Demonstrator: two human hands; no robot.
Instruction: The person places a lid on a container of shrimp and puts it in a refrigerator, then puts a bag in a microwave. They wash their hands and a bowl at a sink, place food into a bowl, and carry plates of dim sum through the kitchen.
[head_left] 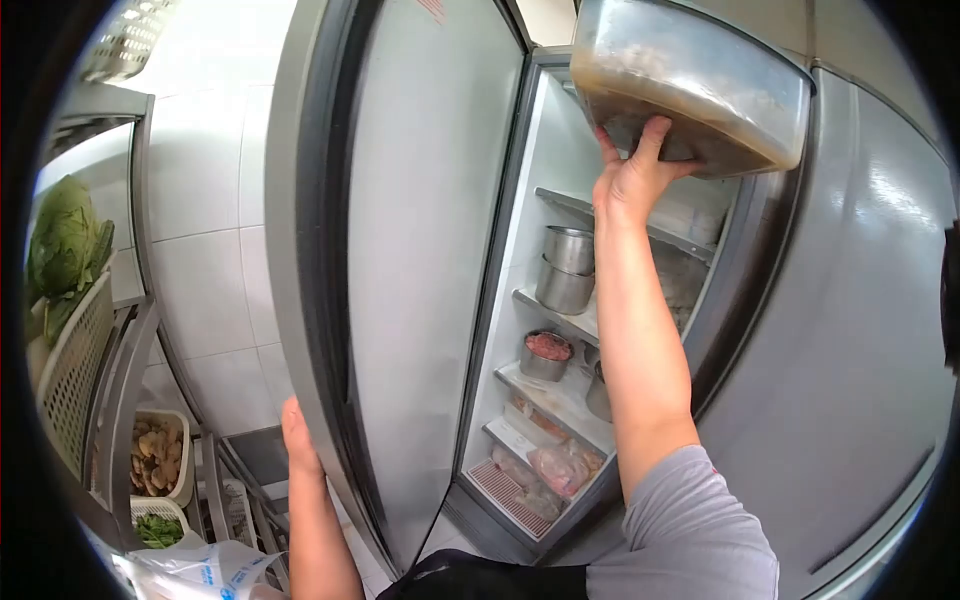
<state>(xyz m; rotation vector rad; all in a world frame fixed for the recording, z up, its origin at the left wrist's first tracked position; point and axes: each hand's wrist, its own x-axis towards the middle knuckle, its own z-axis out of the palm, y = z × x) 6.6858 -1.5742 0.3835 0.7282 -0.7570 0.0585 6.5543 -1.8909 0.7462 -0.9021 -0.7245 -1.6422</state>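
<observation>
My right hand (pixel 640 180) is raised and grips a large clear food container (pixel 690 85) from below, thumb and fingers spread against its underside. Brownish liquid and pale contents show through the container's walls. It is tilted, high in front of the refrigerator's (pixel 590 310) upper part. At the outer edge of the refrigerator door (pixel 430 230), which stands wide, is my left hand (pixel 299 435); its fingers are mostly hidden by the door's edge, so their grip does not show.
Inside the refrigerator are stacked metal pots (pixel 566 285), a metal pot of minced meat (pixel 547 356) and bagged meat (pixel 562 468) lower down. A rack on the left carries a basket of leafy greens (pixel 70 330) and a basket of brown pieces (pixel 158 455). A steel door (pixel 860 300) stands at right.
</observation>
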